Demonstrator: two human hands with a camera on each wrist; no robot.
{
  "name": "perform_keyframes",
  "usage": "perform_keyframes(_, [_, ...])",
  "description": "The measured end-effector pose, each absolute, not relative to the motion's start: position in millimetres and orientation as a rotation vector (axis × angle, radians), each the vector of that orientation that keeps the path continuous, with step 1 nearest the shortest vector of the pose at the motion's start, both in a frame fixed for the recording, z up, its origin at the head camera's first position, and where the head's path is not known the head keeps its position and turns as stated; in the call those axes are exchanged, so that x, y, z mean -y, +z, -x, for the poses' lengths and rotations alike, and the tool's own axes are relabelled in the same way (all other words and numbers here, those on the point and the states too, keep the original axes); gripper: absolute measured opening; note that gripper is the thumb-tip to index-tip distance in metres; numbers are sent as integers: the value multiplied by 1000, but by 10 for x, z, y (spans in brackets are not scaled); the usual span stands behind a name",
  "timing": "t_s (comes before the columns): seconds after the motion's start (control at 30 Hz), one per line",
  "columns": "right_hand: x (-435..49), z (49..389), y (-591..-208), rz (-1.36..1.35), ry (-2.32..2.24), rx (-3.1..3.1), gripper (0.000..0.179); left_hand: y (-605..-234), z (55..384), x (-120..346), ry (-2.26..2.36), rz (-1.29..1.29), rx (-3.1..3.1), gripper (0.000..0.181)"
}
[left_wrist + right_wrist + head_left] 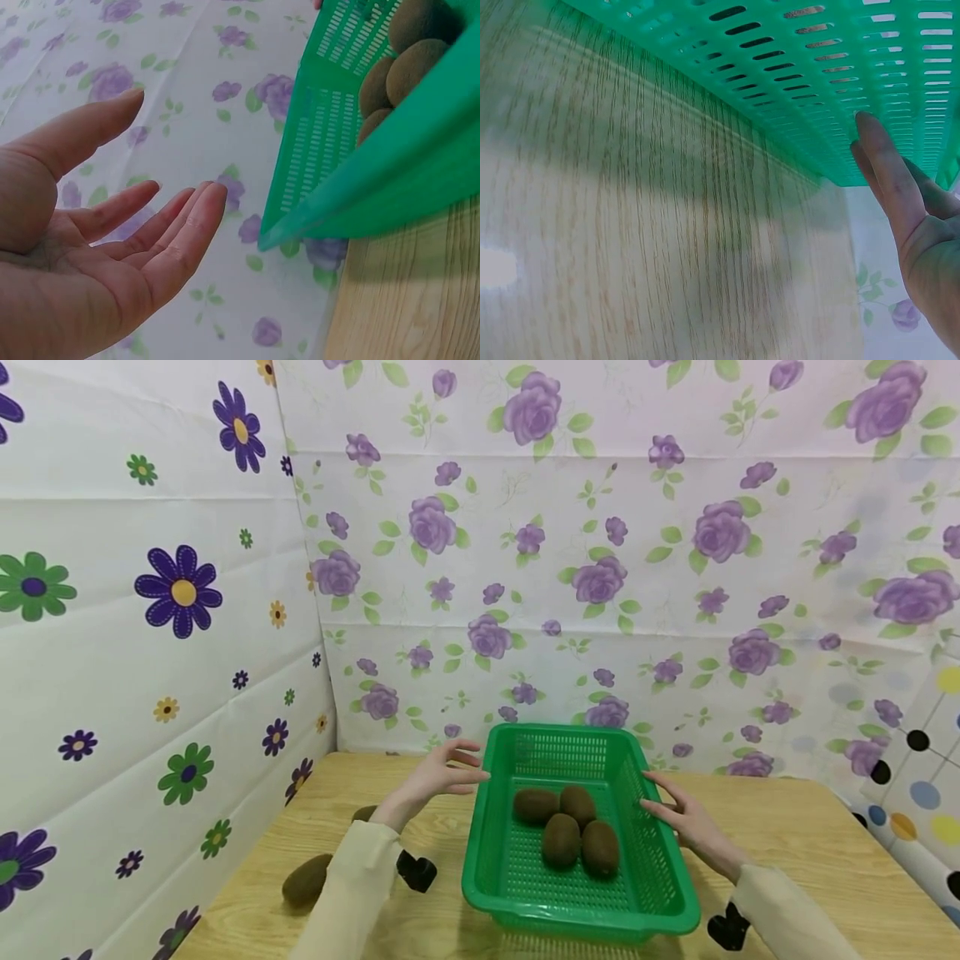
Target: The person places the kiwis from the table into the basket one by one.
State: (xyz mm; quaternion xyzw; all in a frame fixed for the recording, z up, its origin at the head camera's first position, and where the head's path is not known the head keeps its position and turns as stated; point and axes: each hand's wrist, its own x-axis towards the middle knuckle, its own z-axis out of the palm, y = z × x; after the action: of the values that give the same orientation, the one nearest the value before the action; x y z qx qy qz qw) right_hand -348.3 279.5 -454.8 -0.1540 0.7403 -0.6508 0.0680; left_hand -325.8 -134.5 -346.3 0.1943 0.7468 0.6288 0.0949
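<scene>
A green plastic basket [491, 893] with slotted walls is on the wooden table in the head view. Several brown kiwis [561, 841] lie together inside it. My left hand [438, 774] is beside the basket's left rim, its fingers loosely spread. In the left wrist view a gap separates that left hand [127, 240] from the basket [300, 157], and the palm holds nothing. My right hand [690, 822] is at the right rim, with straight fingers reaching over the edge. From the right wrist, the right hand [922, 225] has extended fingers against or close to the slotted wall.
On the table [255, 902] left of the basket lies a kiwi [306, 882]; another kiwi [364, 813] is partly hidden behind the left forearm. A floral curtain [555, 568] hangs behind the table, and a daisy-patterned curtain [150, 693] closes the left side.
</scene>
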Motion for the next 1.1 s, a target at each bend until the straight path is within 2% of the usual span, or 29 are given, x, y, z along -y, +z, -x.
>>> perform_keyframes(0.87, [-2786,3468,-4540,447,-1953,-2257,61,-3623,3154,2540,1875,-383,-2469,48])
perform_keyframes(1.1, [-2792,3463,-4527,467,-1942,-2242,61,-3757,3132,2969,1652,-522,-2547,45])
